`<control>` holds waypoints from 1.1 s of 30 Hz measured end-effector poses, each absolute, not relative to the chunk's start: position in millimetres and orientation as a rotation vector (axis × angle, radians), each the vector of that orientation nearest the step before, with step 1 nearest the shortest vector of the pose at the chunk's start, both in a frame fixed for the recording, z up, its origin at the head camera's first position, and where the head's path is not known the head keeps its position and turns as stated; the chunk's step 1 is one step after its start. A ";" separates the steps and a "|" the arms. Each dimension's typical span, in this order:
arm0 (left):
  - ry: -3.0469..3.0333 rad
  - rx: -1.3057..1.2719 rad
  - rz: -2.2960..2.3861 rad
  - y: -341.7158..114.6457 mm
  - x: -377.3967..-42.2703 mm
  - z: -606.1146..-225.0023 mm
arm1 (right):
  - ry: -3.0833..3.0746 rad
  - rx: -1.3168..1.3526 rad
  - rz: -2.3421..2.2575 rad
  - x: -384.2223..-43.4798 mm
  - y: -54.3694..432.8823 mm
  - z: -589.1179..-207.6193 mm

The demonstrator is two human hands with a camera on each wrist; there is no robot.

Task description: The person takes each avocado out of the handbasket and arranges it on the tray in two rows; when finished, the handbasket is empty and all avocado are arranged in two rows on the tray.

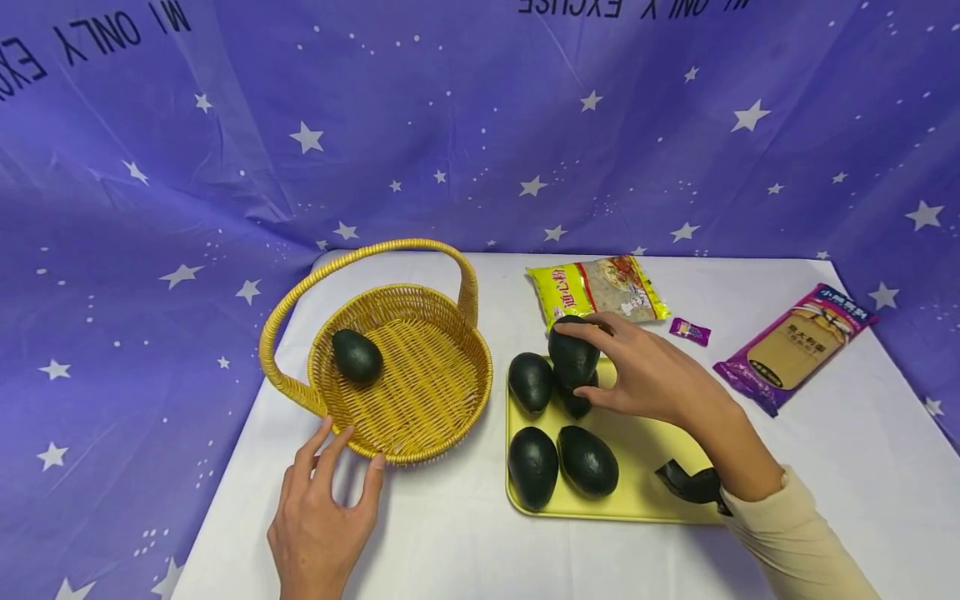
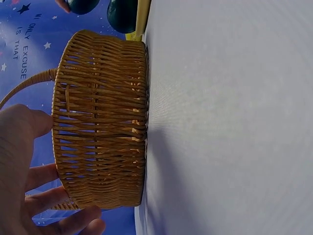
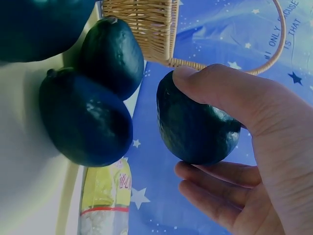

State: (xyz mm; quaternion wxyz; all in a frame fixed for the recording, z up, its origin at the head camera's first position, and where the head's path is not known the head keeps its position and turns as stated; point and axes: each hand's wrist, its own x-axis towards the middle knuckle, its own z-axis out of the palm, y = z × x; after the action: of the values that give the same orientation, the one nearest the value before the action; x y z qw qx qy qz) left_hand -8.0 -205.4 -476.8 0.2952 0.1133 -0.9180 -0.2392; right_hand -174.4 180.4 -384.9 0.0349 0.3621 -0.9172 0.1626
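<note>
My right hand (image 1: 652,371) grips a dark green avocado (image 3: 193,122) between thumb and fingers, lifted above the yellow tray (image 1: 645,500). Beneath it, partly hidden, another avocado (image 1: 576,404) lies on the tray, beside several more such as the avocado (image 1: 532,468) at the front left. To the left stands a round wicker basket (image 1: 420,367) with a tall handle; a single avocado (image 1: 357,357) rests inside, against its left wall. At the basket's near rim is my left hand (image 1: 322,500), fingers spread, fingertips touching the rim, as the left wrist view also shows.
Behind the tray lies a yellow pasta bag (image 1: 600,292), with a small purple packet (image 1: 690,331) to its right. A purple spaghetti package (image 1: 795,346) lies at the far right. The black wrist strap (image 1: 693,483) shows by my right sleeve. A starry purple cloth (image 1: 480,125) hangs behind the white table.
</note>
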 end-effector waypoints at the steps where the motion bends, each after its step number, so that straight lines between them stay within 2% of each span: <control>1: -2.445 0.303 -0.638 -205.5 -8.1 -476.8 | -2.817 1.110 0.498 -173.8 182.2 -385.4; 33: -2.439 0.290 -0.645 -206.2 -8.5 -477.2 | -2.807 0.986 0.516 -159.0 229.3 -412.4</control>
State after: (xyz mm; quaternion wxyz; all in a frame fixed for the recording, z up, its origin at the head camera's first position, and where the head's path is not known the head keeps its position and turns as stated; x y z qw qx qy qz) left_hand -8.5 -206.2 -477.2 0.2967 0.1089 -0.9172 -0.2427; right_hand -159.0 229.3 -412.4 0.0609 0.3261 -0.9278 0.1706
